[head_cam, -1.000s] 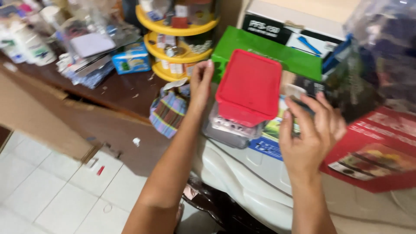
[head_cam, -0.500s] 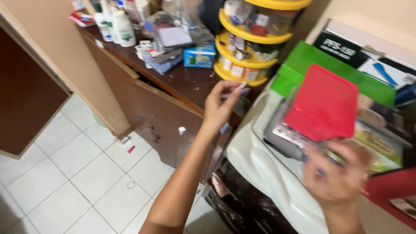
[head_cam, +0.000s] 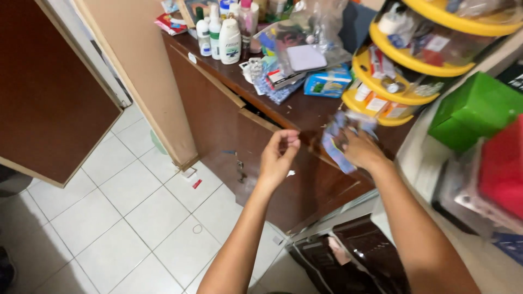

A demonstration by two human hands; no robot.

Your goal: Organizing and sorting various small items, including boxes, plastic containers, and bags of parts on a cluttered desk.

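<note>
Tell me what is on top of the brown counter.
On the brown counter: white bottles, a blue box, a clear bag and a yellow rack. The bag hides what lies behind it.

A counter ran from the upper middle toward the right, and everything else sat in relation to it. Bottles stood at its far end, with a flat pad and a small box lying on it nearer the viewer. A tiered round rack stood on its right end, and a folded box lay right of that rack. Beyond the counter's left end stood a wall panel, then a door. A tiled floor lay below its front. The left hand hovered before the counter's front edge; the right hand, beside it, gripped a patterned cloth at that edge.
</note>
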